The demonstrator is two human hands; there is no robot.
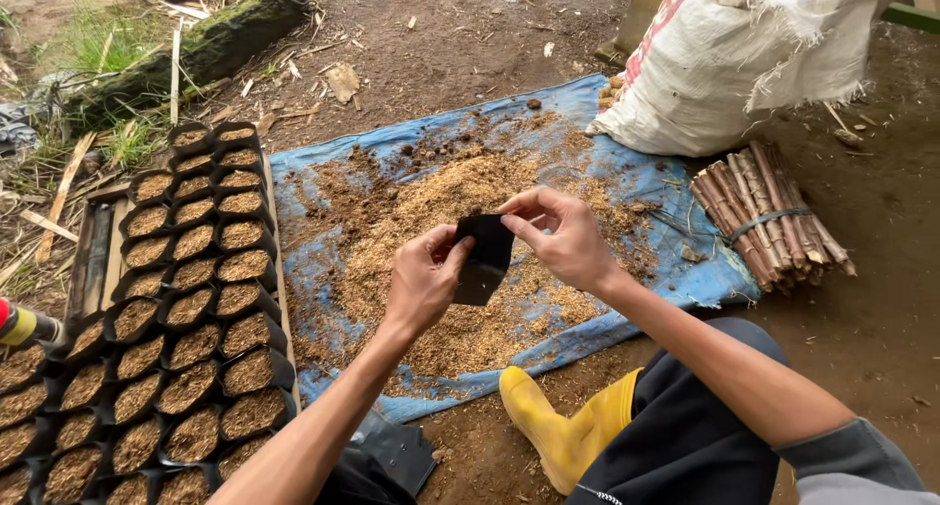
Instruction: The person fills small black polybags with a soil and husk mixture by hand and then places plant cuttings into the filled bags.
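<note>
— What did you have in your hands?

— Your left hand point(423, 282) and right hand point(566, 239) both pinched a small black planting bag point(483, 258), held flat and empty above the heap of sawdust mix point(460, 240) on the blue tarp point(685, 280).

— And around you?

— Rows of filled black bags point(191, 309) stood at your left. A bundle of cut stems point(769, 216) lay at your right, just beside a white sack point(725, 59). Your yellow boot point(558, 427) rested at the tarp's near edge.
</note>
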